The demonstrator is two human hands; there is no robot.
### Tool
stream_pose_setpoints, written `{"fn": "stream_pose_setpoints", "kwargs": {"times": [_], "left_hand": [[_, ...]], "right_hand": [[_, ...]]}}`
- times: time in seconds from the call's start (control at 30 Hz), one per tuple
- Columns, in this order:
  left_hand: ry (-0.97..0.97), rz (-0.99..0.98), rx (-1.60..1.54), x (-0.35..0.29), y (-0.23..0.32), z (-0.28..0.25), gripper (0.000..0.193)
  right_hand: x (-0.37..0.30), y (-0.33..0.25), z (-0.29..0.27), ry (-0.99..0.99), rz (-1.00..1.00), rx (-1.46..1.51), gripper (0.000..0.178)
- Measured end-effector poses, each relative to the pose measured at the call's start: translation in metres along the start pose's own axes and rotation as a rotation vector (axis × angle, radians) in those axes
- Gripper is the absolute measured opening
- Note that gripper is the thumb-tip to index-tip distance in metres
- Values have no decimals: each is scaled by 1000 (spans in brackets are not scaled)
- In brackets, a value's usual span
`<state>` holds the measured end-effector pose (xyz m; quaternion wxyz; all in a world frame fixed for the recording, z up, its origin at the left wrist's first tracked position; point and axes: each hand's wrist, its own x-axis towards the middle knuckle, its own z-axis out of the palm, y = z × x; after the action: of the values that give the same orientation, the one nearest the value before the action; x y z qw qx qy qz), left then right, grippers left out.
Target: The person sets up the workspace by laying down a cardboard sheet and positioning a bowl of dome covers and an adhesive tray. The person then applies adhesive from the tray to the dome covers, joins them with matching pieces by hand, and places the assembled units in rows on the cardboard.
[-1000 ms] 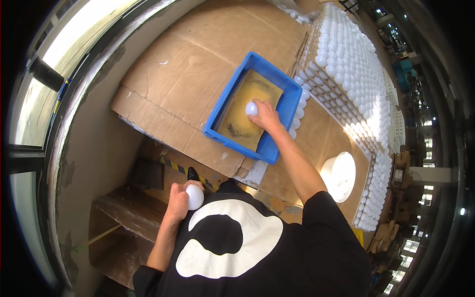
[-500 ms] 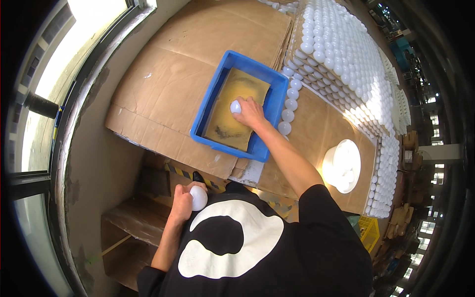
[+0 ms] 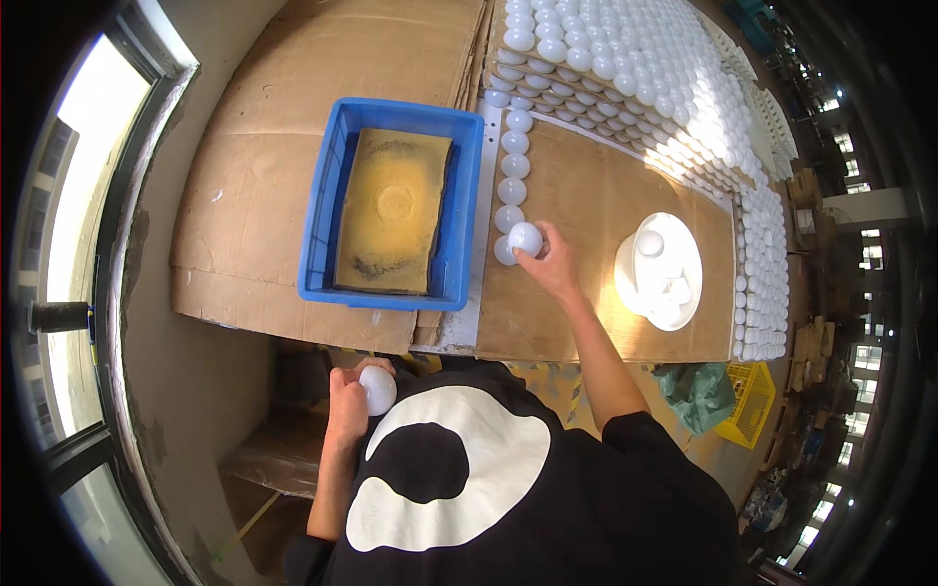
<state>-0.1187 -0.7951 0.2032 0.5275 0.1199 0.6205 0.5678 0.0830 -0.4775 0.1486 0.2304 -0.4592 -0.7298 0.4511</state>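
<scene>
My right hand (image 3: 552, 262) has its fingers closed round a white bulb cover (image 3: 525, 237), a smooth dome. It is at the near end of a row of similar white covers (image 3: 512, 190) on the cardboard. Whether it touches the cover under it I cannot tell. Low at the left, in front of my shirt, my left hand (image 3: 348, 398) grips another white bulb cover (image 3: 378, 390). To the left of the row stands a blue plastic bin (image 3: 474, 205). Inside lies a yellowish sanding sheet or pad (image 3: 394, 249) with dark smudges and a round mark in its middle.
A white bowl (image 3: 626, 283) with several covers stands on the cardboard (image 3: 576, 186) at the right. Layered stacks of covers (image 3: 625, 68) rise at the back right. A window wall (image 3: 147, 293) runs along the left. A yellow crate (image 3: 750, 400) and green bag (image 3: 696, 396) are below the table's right side.
My right hand has moved right, out of the blue bin, to the row of covers with a bulb cover in it. My left hand still holds its cover. The view has shifted right.
</scene>
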Motion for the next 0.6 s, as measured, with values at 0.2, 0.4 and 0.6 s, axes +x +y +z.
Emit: {"fn": "stream_pose_setpoints", "kwargs": {"times": [0.2, 0.4, 0.6], "left_hand": [[-44, -26, 164, 17, 8, 25, 35], [-65, -5, 224, 21, 10, 43, 33], [-71, 13, 298, 15, 22, 53, 34]], "right_hand": [[-56, 55, 24, -126, 162, -568, 62], [-53, 79, 43, -53, 78, -579, 60], [-49, 80, 47, -61, 99, -577, 62]]}}
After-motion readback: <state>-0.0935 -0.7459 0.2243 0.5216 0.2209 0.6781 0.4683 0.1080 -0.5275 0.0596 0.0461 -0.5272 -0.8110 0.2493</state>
